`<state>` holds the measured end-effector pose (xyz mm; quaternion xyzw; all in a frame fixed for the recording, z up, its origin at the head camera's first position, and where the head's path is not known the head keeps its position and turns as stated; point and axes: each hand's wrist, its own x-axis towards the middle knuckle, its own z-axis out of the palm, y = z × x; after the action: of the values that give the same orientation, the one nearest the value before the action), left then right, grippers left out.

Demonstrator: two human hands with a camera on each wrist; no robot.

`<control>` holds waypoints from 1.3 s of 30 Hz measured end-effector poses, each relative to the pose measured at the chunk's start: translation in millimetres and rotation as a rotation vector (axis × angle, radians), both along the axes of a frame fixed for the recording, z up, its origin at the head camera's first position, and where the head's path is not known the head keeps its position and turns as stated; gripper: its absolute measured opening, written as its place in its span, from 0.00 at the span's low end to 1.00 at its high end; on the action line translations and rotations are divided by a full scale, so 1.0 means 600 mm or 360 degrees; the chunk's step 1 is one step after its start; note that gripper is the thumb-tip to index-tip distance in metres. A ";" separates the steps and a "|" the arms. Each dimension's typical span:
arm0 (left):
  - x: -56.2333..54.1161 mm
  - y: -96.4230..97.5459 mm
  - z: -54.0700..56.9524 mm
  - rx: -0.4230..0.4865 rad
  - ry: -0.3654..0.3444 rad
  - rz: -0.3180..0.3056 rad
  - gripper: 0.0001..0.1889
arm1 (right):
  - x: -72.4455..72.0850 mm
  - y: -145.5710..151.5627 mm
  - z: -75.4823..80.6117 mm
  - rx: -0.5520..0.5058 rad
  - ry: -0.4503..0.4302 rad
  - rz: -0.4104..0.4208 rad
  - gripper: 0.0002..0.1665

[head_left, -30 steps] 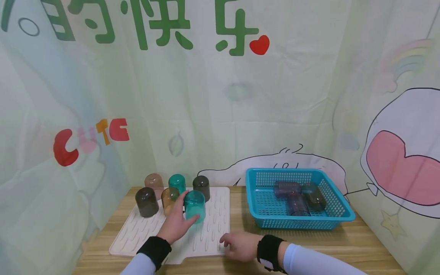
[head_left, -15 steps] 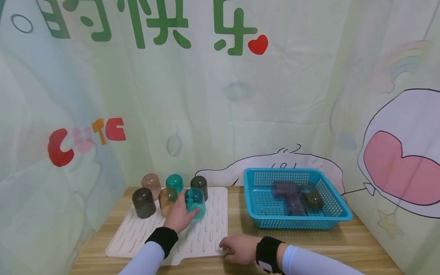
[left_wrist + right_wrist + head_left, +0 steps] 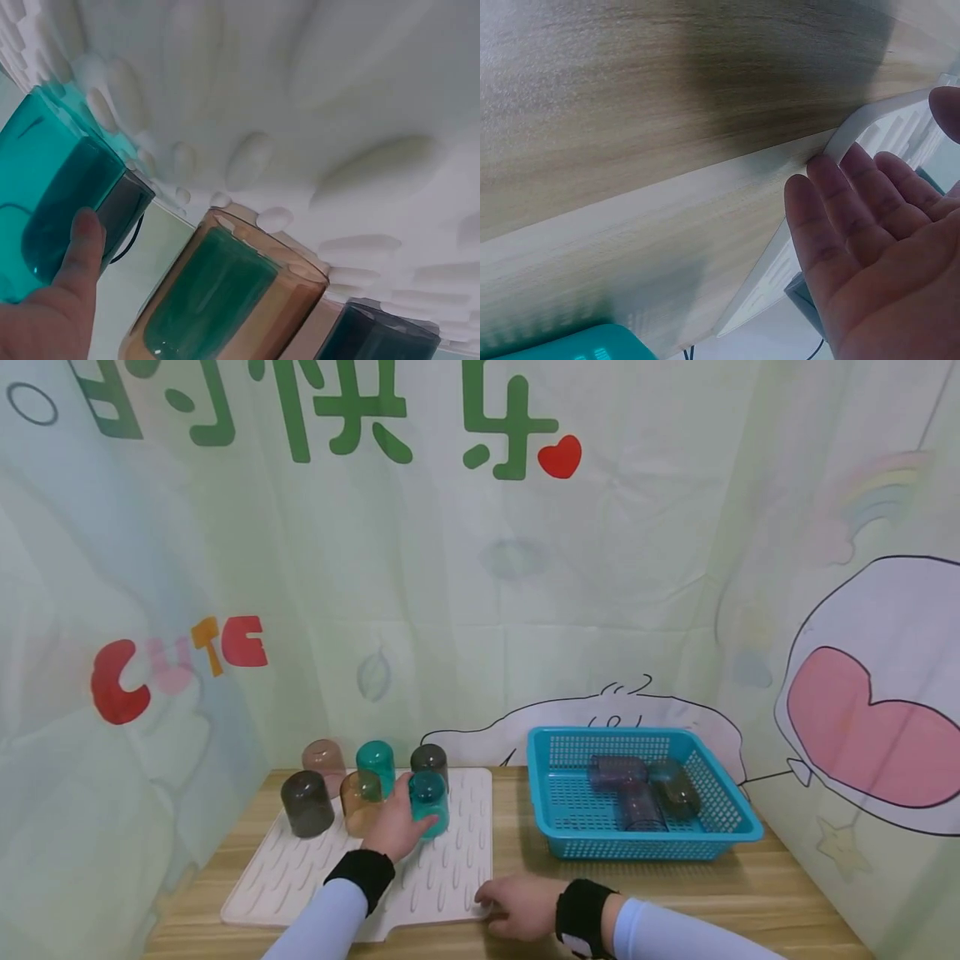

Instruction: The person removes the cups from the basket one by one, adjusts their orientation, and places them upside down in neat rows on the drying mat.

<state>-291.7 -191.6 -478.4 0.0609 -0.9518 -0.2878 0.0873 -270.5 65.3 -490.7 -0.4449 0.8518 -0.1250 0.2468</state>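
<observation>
1. The left hand [image 3: 397, 828] holds the near teal glass [image 3: 428, 806]. Its thumb lies on the near side of this glass, and the fingers go round the left side, partly hidden.
2. This glass is upside down above the front half of the white mat [image 3: 453, 881]. Its rim is close to the mat, but I cannot tell if it fully rests there.
3. The right hand [image 3: 521, 906] is at the near right corner of the mat. In its wrist view the four fingers are nearly straight and lie side by side, and the thumb is apart from them. The fingertips are at the edge of the mat; how firmly they touch, I cannot tell.
4. Just left of the held glass stands the amber glass [image 3: 361, 806], and farther left the dark grey glass [image 3: 307, 806], both upside down.
5. Behind them stand the pink glass [image 3: 322, 767], the back teal glass [image 3: 375, 764] and the black glass [image 3: 429, 756]. This last one is partly covered by the held glass.
6. To the right, apart from the mat, is the blue basket [image 3: 637, 847] on the wooden table [image 3: 690, 893]. In it lie, on their sides, two purple glasses [image 3: 641, 808] and one brownish glass [image 3: 679, 795].
</observation>
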 end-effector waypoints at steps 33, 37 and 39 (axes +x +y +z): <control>0.032 -0.012 0.011 -0.0110 0.0135 -0.0032 0.43 | -0.016 -0.006 -0.034 0.0037 -0.0019 -0.0020 0.21; 0.053 -0.007 0.019 -0.0106 0.0150 -0.0103 0.34 | 0.009 -0.005 0.012 0.0032 -0.0015 -0.0045 0.21; 0.064 -0.003 0.024 -0.0080 0.0100 -0.0188 0.28 | 0.020 -0.006 0.033 0.0026 -0.0050 -0.0096 0.21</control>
<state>-253.0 -193.1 -463.8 -0.0065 -0.9574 -0.2701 0.1016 -258.2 61.9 -470.7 -0.4151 0.8618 -0.1324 0.2598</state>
